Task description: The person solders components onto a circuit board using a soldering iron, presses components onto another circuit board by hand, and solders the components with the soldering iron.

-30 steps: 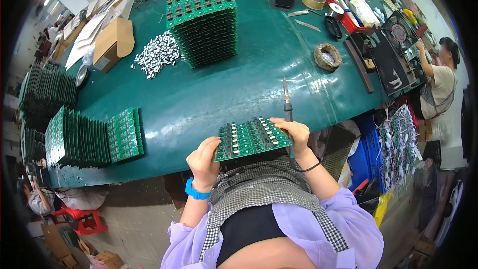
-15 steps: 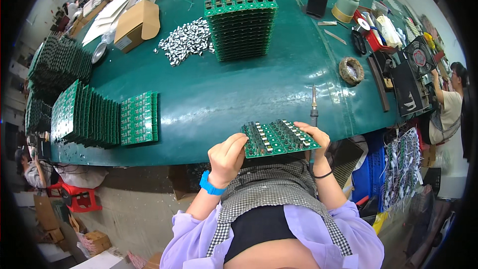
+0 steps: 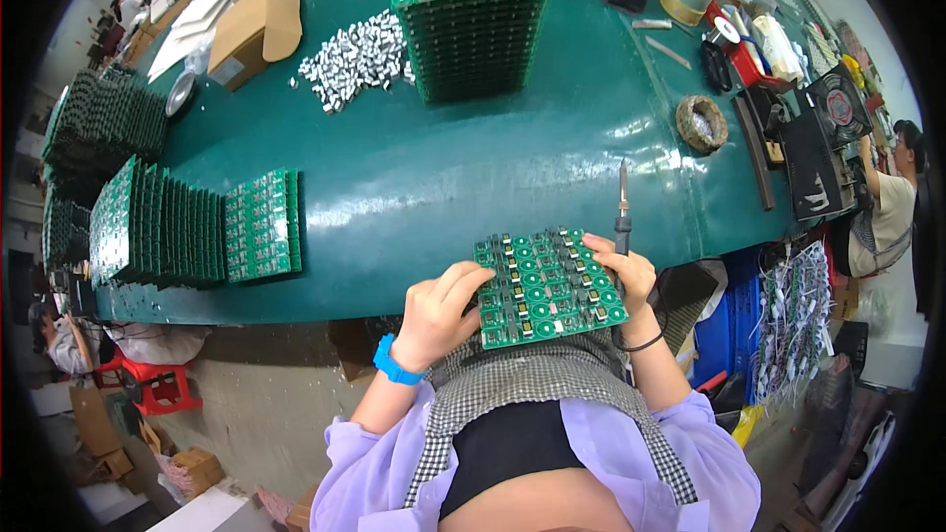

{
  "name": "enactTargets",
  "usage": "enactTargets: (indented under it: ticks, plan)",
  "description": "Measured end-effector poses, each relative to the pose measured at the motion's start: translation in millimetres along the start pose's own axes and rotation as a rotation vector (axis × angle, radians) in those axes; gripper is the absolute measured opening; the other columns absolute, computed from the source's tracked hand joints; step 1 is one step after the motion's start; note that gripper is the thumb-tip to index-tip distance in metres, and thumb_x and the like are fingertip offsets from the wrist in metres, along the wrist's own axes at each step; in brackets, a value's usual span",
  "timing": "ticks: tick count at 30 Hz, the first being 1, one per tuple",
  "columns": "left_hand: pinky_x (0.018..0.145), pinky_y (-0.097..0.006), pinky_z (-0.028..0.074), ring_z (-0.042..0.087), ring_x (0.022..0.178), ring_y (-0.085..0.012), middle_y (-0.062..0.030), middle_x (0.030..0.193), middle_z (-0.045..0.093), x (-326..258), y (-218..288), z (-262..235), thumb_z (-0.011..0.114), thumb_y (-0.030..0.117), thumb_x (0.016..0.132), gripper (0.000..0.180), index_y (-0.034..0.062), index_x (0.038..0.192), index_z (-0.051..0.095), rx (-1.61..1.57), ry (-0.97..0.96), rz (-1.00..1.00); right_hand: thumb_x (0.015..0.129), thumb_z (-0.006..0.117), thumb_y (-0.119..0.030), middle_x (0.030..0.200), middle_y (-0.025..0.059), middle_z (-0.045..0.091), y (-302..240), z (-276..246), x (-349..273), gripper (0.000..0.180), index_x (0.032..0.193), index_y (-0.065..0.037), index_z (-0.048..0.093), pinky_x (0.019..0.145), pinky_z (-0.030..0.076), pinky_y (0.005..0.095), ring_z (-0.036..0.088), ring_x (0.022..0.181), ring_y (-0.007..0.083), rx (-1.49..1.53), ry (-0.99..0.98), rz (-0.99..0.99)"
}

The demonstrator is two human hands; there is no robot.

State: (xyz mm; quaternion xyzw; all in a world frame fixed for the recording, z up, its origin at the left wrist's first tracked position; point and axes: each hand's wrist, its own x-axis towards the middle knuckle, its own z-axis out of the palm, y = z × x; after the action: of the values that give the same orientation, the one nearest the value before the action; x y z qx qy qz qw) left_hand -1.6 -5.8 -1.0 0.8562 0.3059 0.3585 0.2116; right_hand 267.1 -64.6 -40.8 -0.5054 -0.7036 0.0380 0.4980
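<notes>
A green circuit board panel (image 3: 547, 286) carrying several small parts is held at the near edge of the green table (image 3: 443, 187), tilted toward me. My left hand (image 3: 439, 310), with a blue wristband, grips the panel's left side. My right hand (image 3: 626, 271) grips its right side and also holds a soldering iron (image 3: 622, 209) that points away over the table.
A tall stack of panels (image 3: 473, 20) stands at the back, beside a pile of small silver parts (image 3: 355, 54) and a cardboard box (image 3: 256, 30). More panels (image 3: 197, 227) lie at the left. A wire sponge holder (image 3: 701, 123) and tools sit right. Another person (image 3: 887, 197) works at far right.
The view has shifted so the table sits lower and closer. Both hands still hold the panel at the table's near edge; the soldering iron stays in my right hand.
</notes>
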Motion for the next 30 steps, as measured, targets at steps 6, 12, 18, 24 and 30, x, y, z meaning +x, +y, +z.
enactTargets:
  ticks: [6, 12, 18, 24, 30]
  plan:
    - [0.049, -0.032, 0.047, 0.059, 0.058, -0.0201, -0.0052, 0.084, 0.059, 10.0, 0.0, 3.0, 0.061, -0.005, 0.058, 0.045, 0.0068, 0.101, 0.066, 0.07, -0.075, 0.063, 0.075, 0.067, 0.0, 0.098, 0.0199, 0.07, 0.9, 0.5, -1.7, 0.019, 0.091, -0.003, 0.057, 0.073, 0.058, 0.0358, 0.071, 0.088, 0.0335, 0.018, -0.005, -0.023]
    - [0.047, -0.031, 0.044, 0.056, 0.054, -0.0188, -0.0042, 0.08, 0.057, 15.2, 1.2, 3.1, 0.063, -0.001, 0.061, 0.039, 0.0093, 0.098, 0.069, 0.079, -0.133, 0.065, 0.076, 0.068, -0.001, 0.097, 0.0196, 0.07, 2.8, 1.1, -3.3, 0.019, 0.091, -0.003, 0.057, 0.072, 0.059, 0.0359, 0.071, 0.088, 0.0339, 0.046, -0.005, -0.034]
    - [0.047, -0.03, 0.044, 0.055, 0.054, -0.017, -0.0027, 0.078, 0.055, 14.4, -1.0, 6.7, 0.067, 0.005, 0.06, 0.039, 0.0104, 0.098, 0.069, 0.064, -0.101, 0.058, 0.077, 0.068, -0.001, 0.096, 0.0185, 0.07, 1.0, 1.2, -1.7, 0.018, 0.091, -0.003, 0.057, 0.071, 0.059, 0.0363, 0.071, 0.087, 0.0338, 0.042, 0.008, -0.038]
    - [0.047, -0.029, 0.045, 0.056, 0.054, -0.0159, -0.0025, 0.077, 0.054, 16.9, 0.7, 2.9, 0.067, 0.004, 0.06, 0.041, 0.0104, 0.1, 0.069, 0.09, -0.135, 0.052, 0.077, 0.068, -0.001, 0.095, 0.0184, 0.07, 2.6, 2.1, -3.0, 0.018, 0.092, -0.003, 0.057, 0.072, 0.06, 0.0372, 0.071, 0.086, 0.0342, 0.057, 0.015, -0.034]
    - [0.048, -0.03, 0.046, 0.056, 0.055, -0.0176, -0.0035, 0.079, 0.055, 18.0, -0.2, 3.2, 0.065, 0.0, 0.062, 0.042, 0.0096, 0.103, 0.069, 0.06, -0.139, 0.035, 0.078, 0.069, -0.003, 0.095, 0.0191, 0.07, 2.7, 2.4, -2.7, 0.018, 0.092, -0.003, 0.057, 0.073, 0.059, 0.038, 0.07, 0.087, 0.035, 0.076, 0.015, -0.024]
